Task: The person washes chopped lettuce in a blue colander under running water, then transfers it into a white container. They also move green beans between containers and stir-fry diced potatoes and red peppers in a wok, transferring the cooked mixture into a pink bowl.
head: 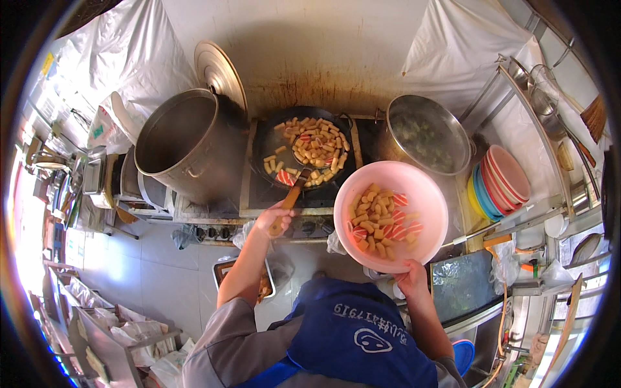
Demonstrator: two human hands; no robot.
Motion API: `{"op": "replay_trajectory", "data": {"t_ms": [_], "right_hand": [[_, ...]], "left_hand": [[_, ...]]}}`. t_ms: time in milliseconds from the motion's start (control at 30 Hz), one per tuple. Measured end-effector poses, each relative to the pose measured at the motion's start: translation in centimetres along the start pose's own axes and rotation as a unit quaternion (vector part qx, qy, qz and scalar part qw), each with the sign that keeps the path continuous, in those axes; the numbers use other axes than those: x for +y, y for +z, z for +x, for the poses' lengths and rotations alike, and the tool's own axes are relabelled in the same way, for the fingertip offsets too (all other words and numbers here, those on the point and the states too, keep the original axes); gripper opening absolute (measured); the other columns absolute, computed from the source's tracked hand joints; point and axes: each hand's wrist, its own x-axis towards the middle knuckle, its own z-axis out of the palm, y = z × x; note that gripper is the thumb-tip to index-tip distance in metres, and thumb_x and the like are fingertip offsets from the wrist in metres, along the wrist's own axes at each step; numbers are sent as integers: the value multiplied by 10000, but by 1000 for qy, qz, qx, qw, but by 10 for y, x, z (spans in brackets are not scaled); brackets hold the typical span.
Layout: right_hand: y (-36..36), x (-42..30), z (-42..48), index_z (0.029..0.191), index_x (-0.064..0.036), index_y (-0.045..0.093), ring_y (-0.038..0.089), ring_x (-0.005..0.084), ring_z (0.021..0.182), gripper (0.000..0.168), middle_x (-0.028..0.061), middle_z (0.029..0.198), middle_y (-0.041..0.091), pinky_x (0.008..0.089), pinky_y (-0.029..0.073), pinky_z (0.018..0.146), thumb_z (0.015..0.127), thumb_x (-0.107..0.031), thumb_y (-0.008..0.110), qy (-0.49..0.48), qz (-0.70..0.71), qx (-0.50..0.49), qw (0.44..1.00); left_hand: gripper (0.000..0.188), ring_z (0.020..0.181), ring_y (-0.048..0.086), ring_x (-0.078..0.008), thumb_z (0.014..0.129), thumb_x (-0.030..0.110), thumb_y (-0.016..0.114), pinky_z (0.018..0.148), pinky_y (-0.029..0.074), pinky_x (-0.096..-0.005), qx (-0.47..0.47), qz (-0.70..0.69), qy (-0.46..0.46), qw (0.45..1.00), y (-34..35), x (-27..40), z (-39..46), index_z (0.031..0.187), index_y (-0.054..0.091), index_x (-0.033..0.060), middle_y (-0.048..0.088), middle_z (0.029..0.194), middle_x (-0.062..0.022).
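My left hand (275, 219) grips the wooden handle (292, 197) of a round ladle or skimmer, whose head lies among the food in a black wok (264, 145) on the stove. Short golden-brown pieces (315, 138) and a few red-and-white striped slices (285, 177) fill much of the wok. In my right hand (412, 279) is the near rim of a pink plastic bowl (432, 208), held up right of the wok. More brown pieces (373, 213) and striped slices (399, 218) lie in the bowl.
A tall metal stockpot (179, 169) steams at the left, its lid (220, 72) leaning behind it. At the right stands a pot (427, 136) with green vegetables in liquid. Stacked coloured bowls (504, 179) sit beyond it. A tray of food (267, 286) is below the stove front.
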Motion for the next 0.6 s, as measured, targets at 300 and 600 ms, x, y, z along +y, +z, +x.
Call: {"op": "replay_trajectory", "data": {"t_ms": [300, 600], "right_hand": [[55, -20, -2, 1280, -34, 469, 655, 256, 992, 407, 105, 1144, 616, 401, 583, 785, 874, -29, 441, -7, 19, -40, 999], [88, -25, 43, 1356, -20, 382, 603, 328, 1089, 533, 169, 1275, 522, 462, 565, 842, 834, 13, 485, 20, 12, -19, 1000]], "left_hand": [[632, 630, 509, -137, 877, -57, 500, 472, 427, -233, -32, 54, 56, 996, 30, 19, -58, 1460, 360, 144, 567, 932, -120], [677, 599, 511, -131, 849, -51, 541, 470, 442, -233, 20, 159, 105, 981, 43, 39, -83, 1475, 340, 110, 580, 903, -128]]}}
